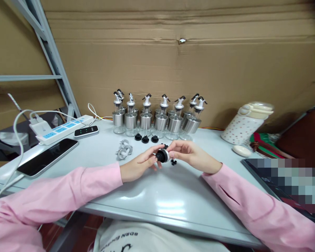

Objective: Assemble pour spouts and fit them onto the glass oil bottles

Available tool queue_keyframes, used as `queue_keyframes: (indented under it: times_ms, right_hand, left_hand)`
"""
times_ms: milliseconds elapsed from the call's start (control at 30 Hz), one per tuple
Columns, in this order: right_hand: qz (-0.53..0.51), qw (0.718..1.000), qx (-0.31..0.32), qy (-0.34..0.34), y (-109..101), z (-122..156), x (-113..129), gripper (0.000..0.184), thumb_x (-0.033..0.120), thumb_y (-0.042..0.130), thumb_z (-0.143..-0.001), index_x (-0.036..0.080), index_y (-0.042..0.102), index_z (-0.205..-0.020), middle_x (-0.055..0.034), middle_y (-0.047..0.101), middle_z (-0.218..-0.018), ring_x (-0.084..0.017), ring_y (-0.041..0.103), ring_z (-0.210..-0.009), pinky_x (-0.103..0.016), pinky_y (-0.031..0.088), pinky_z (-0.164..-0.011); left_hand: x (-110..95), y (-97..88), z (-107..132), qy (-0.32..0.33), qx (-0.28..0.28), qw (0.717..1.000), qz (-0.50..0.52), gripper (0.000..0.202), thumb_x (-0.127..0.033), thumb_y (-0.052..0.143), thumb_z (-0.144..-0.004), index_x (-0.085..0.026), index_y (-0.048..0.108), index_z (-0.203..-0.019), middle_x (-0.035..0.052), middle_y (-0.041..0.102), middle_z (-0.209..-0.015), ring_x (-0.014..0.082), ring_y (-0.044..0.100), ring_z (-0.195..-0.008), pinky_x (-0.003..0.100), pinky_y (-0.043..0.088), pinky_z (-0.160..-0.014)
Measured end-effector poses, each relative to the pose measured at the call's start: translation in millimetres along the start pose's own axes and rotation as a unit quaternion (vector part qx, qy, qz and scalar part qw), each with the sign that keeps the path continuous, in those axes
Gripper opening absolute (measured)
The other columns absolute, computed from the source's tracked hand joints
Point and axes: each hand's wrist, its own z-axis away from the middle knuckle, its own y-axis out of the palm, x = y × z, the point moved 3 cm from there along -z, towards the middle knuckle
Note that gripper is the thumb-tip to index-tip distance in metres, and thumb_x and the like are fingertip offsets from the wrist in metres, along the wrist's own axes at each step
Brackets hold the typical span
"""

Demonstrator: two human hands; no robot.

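Note:
Both my hands meet over the middle of the table around one bottle stopper point(162, 155), a ribbed black plug with a grey-white collar. My left hand point(141, 161) grips its black ribbed end between thumb and fingers. At the collar end, my right hand point(187, 152) pinches the stopper with thumb and fingertips. Several black stoppers point(145, 139) lie just beyond my left hand. Grey-white spout pieces point(124, 149) rest to its left. Small black parts point(173, 162) lie under my right hand. Behind stand rows of glass and steel oil bottles point(161, 122) with pouring spouts.
On the left lie a phone point(48, 156), a small black device point(86, 131) and a power strip point(65, 129) with white cables. A spotted flask point(244, 124), a white oval object point(242, 151) and a dark tablet-like screen point(262, 175) are on the right. Cardboard point(136, 56) backs the table.

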Motion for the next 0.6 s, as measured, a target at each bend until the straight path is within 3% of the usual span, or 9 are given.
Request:
queue_keyframes:
  times_ms: [600]
  right_hand:
    - [0.075, 0.997, -0.019, -0.010, 6.7, 4.4, 7.1, 0.027, 0.040, 0.059, -0.076, 0.013, 0.057, -0.078, -0.0043, 0.065, -0.070, -0.012, 0.058, -0.065, -0.025, 0.042, -0.061]
  left_hand:
    - [-9.3, 3.1, 3.9, 0.020, -0.006, 0.996, -0.090, 0.044, -0.054, 0.038, -0.085, -0.017, 0.040, -0.110, 0.0000, 0.043, -0.079, 0.0137, 0.042, -0.073, 0.030, 0.033, -0.077]
